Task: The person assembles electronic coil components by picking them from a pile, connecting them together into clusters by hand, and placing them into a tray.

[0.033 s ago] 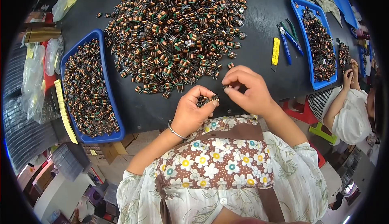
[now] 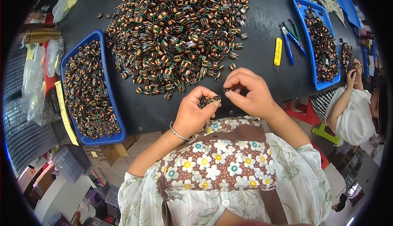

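My left hand [image 2: 193, 110] is curled around several small copper-wound coils [image 2: 209, 101], which show between its thumb and fingers at the table's near edge. Just to its right, my right hand [image 2: 254, 96] is closed in a pinch, thumb against forefinger. A small dark piece [image 2: 226, 90] shows at those fingertips, apart from the left hand; it looks like the end of another coil, but most of it is hidden. Beyond both hands rises a large heap of the same coils [image 2: 176, 33], with black bases, metal pins and some green parts. One loose coil [image 2: 233, 66] lies beside the right knuckles.
A blue tray [image 2: 107, 83] full of coils stands at the left, and another blue tray [image 2: 316, 58] at the right. Between heap and right tray lie a yellow cutter [image 2: 278, 53], blue-handled pliers [image 2: 288, 48] and green-handled pliers [image 2: 294, 27]. A co-worker's hands [image 2: 354, 72] are at far right.
My right hand has shifted very slightly down and to the left, with the small dark piece at its fingertips. The left hand stays where it was.
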Tool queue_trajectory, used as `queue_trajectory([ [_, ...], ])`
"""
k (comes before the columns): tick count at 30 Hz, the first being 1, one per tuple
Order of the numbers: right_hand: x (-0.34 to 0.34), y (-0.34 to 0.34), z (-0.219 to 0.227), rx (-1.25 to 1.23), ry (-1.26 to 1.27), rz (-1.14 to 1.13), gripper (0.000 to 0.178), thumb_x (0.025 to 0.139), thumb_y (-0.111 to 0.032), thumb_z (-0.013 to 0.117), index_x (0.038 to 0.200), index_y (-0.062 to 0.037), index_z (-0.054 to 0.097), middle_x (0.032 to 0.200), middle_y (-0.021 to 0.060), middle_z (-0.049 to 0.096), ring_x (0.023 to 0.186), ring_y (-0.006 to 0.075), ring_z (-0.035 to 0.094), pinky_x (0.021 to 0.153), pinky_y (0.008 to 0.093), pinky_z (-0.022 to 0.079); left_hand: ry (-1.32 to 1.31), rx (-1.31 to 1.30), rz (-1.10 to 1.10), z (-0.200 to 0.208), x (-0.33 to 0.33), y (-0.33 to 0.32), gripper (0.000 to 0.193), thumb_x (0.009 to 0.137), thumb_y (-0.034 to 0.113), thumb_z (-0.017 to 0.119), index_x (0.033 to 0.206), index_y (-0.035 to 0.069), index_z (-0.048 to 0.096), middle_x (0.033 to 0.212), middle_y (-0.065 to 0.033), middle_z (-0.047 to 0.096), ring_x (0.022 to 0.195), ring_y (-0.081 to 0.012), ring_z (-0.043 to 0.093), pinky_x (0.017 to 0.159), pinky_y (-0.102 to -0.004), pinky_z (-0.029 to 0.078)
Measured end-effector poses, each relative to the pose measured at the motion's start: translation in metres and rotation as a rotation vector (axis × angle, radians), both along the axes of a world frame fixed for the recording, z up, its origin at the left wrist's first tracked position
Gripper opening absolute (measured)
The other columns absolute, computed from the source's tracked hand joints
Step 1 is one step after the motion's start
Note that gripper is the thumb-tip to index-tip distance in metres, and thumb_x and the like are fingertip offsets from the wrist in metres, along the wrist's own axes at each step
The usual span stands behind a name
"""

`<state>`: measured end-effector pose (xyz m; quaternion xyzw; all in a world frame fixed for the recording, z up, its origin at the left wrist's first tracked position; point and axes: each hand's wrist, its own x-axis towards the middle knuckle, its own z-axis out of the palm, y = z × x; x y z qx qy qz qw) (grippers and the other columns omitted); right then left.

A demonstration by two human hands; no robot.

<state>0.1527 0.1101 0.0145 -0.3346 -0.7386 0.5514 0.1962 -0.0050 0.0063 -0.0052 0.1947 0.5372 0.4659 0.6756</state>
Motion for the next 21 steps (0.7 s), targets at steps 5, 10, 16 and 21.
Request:
queue_trajectory([
  [5, -0.001, -0.013, 0.001, -0.124, 0.061, -0.014, 0.012, 0.071, 0.002, 0.063, 0.083, 0.0003, 0.061, 0.084, 0.0070, 0.059, 0.071, 0.0104, 0.056, 0.060, 0.0212, 0.045, 0.033, -0.037, -0.072, 0.004, 0.000, 0.002, 0.015, 0.082, 0.003, 0.059, 0.094, 0.004, 0.051, 0.078, -0.0049, 0.061, 0.055, -0.0036, 0.051, 0.043, -0.0151, 0.038],
  [10, 0.002, 0.005, -0.007, 0.399, -0.003, -0.016, 0.011, 0.071, -0.002, 0.066, 0.081, -0.0009, 0.063, 0.080, 0.0100, 0.061, 0.073, 0.0200, 0.059, 0.064, 0.0284, 0.046, 0.044, -0.028, -0.060, 0.001, 0.000, 0.000, 0.014, 0.082, 0.003, 0.059, 0.093, 0.004, 0.051, 0.079, -0.0053, 0.061, 0.055, -0.0039, 0.052, 0.043, -0.0152, 0.039],
  [16, 0.001, 0.022, -0.022, 0.640, -0.257, -0.085, 0.019, 0.067, -0.004, 0.069, 0.083, -0.0032, 0.059, 0.087, 0.0085, 0.058, 0.080, 0.0253, 0.057, 0.068, 0.0323, 0.046, 0.034, -0.024, -0.061, -0.001, -0.001, 0.000, 0.013, 0.083, 0.002, 0.058, 0.093, 0.003, 0.051, 0.081, -0.0065, 0.061, 0.056, -0.0043, 0.052, 0.043, -0.0155, 0.040],
  [21, 0.001, 0.009, -0.003, 0.100, -0.062, 0.057, 0.021, 0.068, 0.003, 0.065, 0.088, -0.0028, 0.061, 0.086, 0.0089, 0.059, 0.073, 0.0227, 0.059, 0.064, 0.0301, 0.048, 0.040, -0.001, -0.047, -0.003, -0.001, -0.001, 0.014, 0.083, 0.002, 0.058, 0.094, 0.004, 0.049, 0.081, -0.0064, 0.060, 0.057, -0.0043, 0.052, 0.043, -0.0156, 0.040],
])
